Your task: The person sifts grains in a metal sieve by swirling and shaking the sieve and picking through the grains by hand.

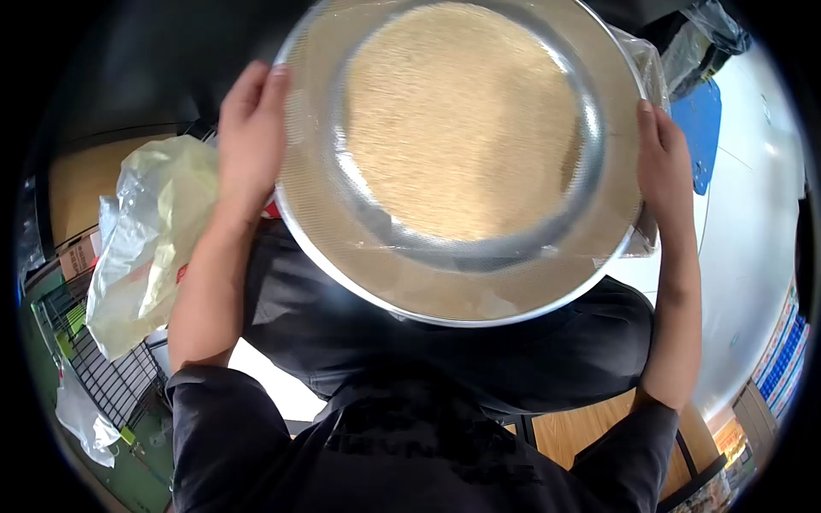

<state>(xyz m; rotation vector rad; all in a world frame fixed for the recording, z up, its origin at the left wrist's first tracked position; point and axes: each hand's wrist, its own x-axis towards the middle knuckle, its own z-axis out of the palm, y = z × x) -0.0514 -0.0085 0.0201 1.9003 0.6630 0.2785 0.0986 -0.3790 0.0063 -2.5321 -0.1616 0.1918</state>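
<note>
A large round sieve (462, 295) with a pale metal rim and fine mesh is held up above my lap. Grain-like tan material (462, 120), smeared by motion, shows in its middle. My left hand (255, 128) grips the rim on the left side, its thumb at the edge. On the right side my right hand (664, 158) holds the rim. The fingers of both hands are partly hidden by the sieve. Clear plastic film (643, 64) sticks out past the right edge of the sieve.
A yellowish plastic bag (154, 231) hangs at the left, beside a black wire rack (115, 368). A white plastic bag (84, 419) is lower left. At the right are a blue board (699, 132), a pale tiled floor (753, 197) and stacked boxes (782, 363).
</note>
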